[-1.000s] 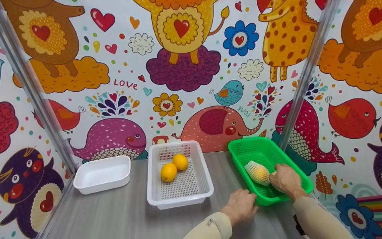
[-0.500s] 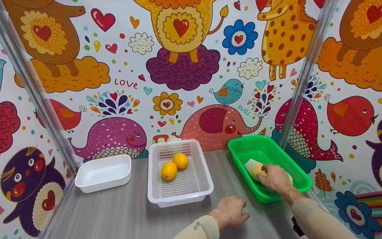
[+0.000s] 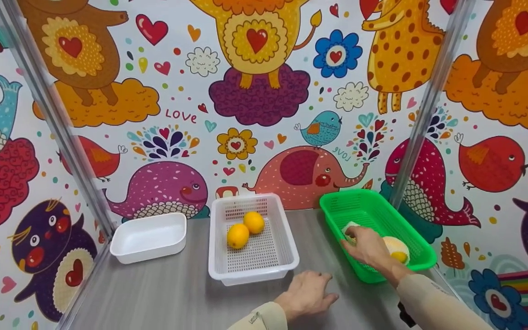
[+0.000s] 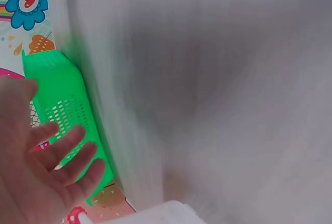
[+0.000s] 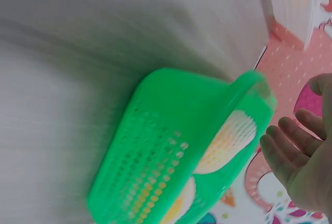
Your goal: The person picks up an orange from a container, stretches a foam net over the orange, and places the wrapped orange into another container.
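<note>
My right hand [image 3: 370, 250] hovers over the green basket [image 3: 422, 256], its fingers loosely bent with nothing between them. Beneath the fingers a yellow fruit in a white foam net [image 3: 350, 226] is mostly hidden in the head view. A second netted yellow fruit [image 3: 396, 248] lies on the basket's right side, bare yellow showing at one end. In the right wrist view, the fingers sit apart from the upper netted fruit [image 5: 233, 137], beyond the rim. Left of the green basket, my left hand [image 3: 307, 292] is held over the table, fingers relaxed and spread, holding nothing.
A white perforated basket [image 3: 218, 270] with two oranges [image 3: 238, 236] stands in the middle. Farther left is a small white tray [image 3: 149, 256]. Patterned walls enclose the grey table [image 3: 154, 298] at the back and sides.
My right hand has moved left and away from me across the green basket, from the right netted fruit to the left one. My left hand has drawn left, away from the basket.
</note>
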